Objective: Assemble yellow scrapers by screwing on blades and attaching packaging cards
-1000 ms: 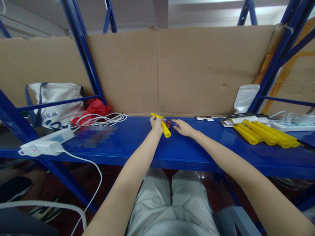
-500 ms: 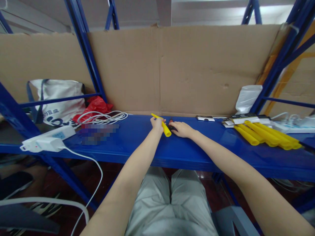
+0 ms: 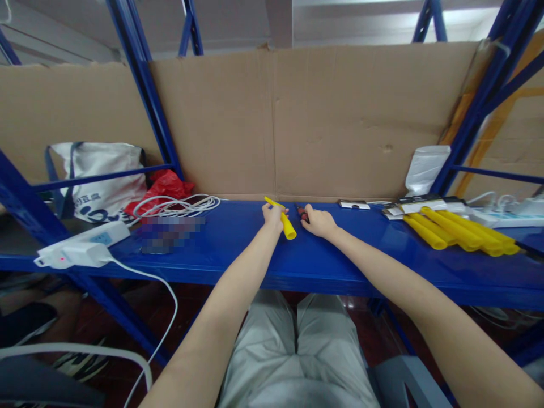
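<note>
My left hand (image 3: 272, 216) is closed round a yellow tube (image 3: 289, 229), whose wider, hollow end points toward me and whose thin end reaches past my fingers. To its right, my right hand (image 3: 318, 221) grips a small red-and-black hand tool (image 3: 304, 215) low over the blue shelf board (image 3: 238, 243). My fingers cover much of the tool, so its exact kind cannot be made out. A gap separates the tube from the tool.
Several yellow tubes (image 3: 463, 229) lie at the right beside flat packets (image 3: 419, 205). White cables (image 3: 187, 205), a red plastic bag (image 3: 164, 190), a cloth bag (image 3: 106, 181) and a power strip (image 3: 85, 243) are at the left. Cardboard (image 3: 331, 119) stands behind the board.
My right hand has shifted slightly right, away from the tube, with the tool, and more of the tool shows. The tube stays in my left hand at nearly the same place.
</note>
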`<control>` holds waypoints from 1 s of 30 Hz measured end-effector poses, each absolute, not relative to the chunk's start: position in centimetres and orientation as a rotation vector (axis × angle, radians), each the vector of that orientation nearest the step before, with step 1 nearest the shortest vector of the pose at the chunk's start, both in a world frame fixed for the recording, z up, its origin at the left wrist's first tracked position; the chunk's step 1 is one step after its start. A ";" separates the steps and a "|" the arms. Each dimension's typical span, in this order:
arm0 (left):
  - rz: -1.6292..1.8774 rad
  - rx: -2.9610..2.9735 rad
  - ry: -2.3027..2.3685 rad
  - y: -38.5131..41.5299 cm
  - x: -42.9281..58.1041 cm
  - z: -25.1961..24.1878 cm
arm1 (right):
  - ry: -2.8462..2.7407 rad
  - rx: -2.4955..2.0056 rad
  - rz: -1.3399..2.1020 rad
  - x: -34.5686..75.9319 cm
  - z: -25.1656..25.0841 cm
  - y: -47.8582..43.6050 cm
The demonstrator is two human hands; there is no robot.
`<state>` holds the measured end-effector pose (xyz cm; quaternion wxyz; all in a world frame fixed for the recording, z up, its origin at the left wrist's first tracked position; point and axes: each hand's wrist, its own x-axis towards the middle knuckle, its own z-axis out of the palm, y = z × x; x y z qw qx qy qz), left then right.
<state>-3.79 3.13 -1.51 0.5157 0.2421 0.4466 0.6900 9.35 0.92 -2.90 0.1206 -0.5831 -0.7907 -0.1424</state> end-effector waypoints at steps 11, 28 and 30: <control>1.437 0.787 1.103 3.0 -3.2 -2.1 | -2.072 -1.856 -0.129 11.6 -2.9 1.8; 0.983 1.028 1.051 2.8 -2.5 -2.3 | -1.086 -1.440 0.217 19.6 0.3 4.0; 0.978 1.047 1.042 2.8 -2.5 -2.3 | -0.979 -1.363 0.299 20.2 0.4 4.2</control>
